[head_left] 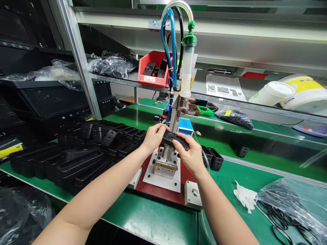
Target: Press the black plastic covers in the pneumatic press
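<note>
Left hand (154,137), right hand (186,156), holding black ribbed plastic part (176,140)

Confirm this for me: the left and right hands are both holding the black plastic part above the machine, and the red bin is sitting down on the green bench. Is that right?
Not quite: the red bin sits on the shelf above the green bench, as the head view shows, not on the bench. The rest stands: the left hand and right hand hold the black plastic part above the machine.

Long green workbench (150,221), metal shelving rack (78,61)
</note>
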A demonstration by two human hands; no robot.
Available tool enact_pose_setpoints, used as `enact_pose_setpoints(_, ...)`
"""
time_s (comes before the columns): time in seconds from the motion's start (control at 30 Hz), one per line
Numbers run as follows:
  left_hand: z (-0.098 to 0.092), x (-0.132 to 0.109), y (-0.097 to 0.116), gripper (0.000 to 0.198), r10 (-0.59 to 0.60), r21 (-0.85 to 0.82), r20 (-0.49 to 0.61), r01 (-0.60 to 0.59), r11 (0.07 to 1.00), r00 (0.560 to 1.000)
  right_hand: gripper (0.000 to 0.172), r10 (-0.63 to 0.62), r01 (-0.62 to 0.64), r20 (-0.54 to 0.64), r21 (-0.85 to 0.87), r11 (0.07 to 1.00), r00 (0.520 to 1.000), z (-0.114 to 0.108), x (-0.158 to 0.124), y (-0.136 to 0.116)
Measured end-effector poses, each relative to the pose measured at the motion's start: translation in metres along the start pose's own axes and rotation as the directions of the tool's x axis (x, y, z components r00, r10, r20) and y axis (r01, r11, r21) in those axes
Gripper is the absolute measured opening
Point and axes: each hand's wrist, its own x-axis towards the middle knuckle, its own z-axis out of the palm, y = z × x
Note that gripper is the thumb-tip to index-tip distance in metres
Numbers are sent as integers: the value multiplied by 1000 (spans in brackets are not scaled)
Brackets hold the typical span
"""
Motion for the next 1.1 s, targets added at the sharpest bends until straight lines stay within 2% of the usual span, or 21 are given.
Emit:
enact_pose_setpoints(0.13,2,5,-2,30,-17,-24,12,17,1000,1000,35,-24,23,-50,-18,1000,998,1,2,1)
enact_pose_setpoints(0.3,1,-3,-13,35,-23,-43,12,23,999,1000,38,73,-73,-39,-20,997,997,4,-8,1)
enact_pose_setpoints(0.4,0,-3,-23,31,-35,-110,18,37,993,999,37,1,-8,-61,-117,993,998,6,-9,-4)
enact_pose_setpoints(0.53,1,4,-37,29,-87,-296,61,101,950,994,38,-109,86,-66,-284,955,992,12,-3,-12)
enact_pose_setpoints(0.63,2,9,-42,30,-91,-367,46,102,925,995,37,-178,143,-82,-327,934,981,17,-2,-10)
enact_pose_setpoints(0.77,1,8,-40,30,-27,-299,10,28,954,1000,35,-250,217,-83,-283,934,965,16,-5,0)
enact_pose_setpoints(0.93,0,-4,-40,34,89,-168,-102,-105,980,991,30,-312,306,3,-200,931,950,7,-2,8)
enact_pose_setpoints(1.1,2,-15,-41,34,69,-161,-136,-91,983,988,27,-319,322,42,-170,931,947,4,2,6)
